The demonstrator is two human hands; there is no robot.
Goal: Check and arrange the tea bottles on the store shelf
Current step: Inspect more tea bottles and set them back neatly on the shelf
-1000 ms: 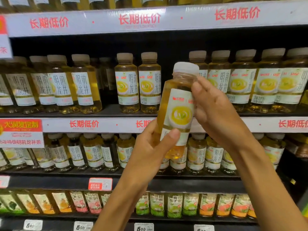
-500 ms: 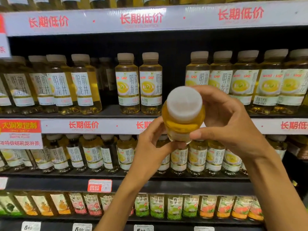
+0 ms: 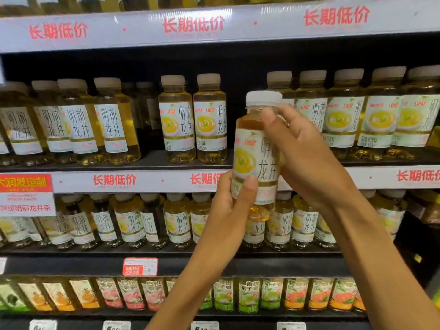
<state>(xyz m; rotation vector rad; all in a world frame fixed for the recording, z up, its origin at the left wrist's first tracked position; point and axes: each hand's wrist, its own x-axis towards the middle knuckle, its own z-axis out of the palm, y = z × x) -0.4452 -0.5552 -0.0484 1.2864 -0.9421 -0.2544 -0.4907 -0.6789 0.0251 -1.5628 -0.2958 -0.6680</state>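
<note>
- Tipped back upright since half a second before, cap no longer facing camera: tea bottle (image 3: 256, 153), label outward.
- Gripped low by left hand (image 3: 228, 210), thumb across label; pinched near the neck by right hand (image 3: 307, 158).
- Held in front of shelf (image 3: 142, 181), by the row's gap.
- Check likely done; replacing next.

a: what's on the shelf (image 3: 152, 160) level with the hands?

b: yellow tea bottles (image 3: 192, 119) with pale caps, upright in rows. two stand just left of the hands, more further left, another row (image 3: 378, 115) behind and right of them.

a: and the lower shelf (image 3: 95, 252), below the hands?

b: the same tea bottles (image 3: 152, 222), packed closer, under a white price strip (image 3: 114, 181) with red characters.

a: lowest?

b: small drink bottles (image 3: 247, 294), labels green, pink and orange, standing below the forearms.
</note>
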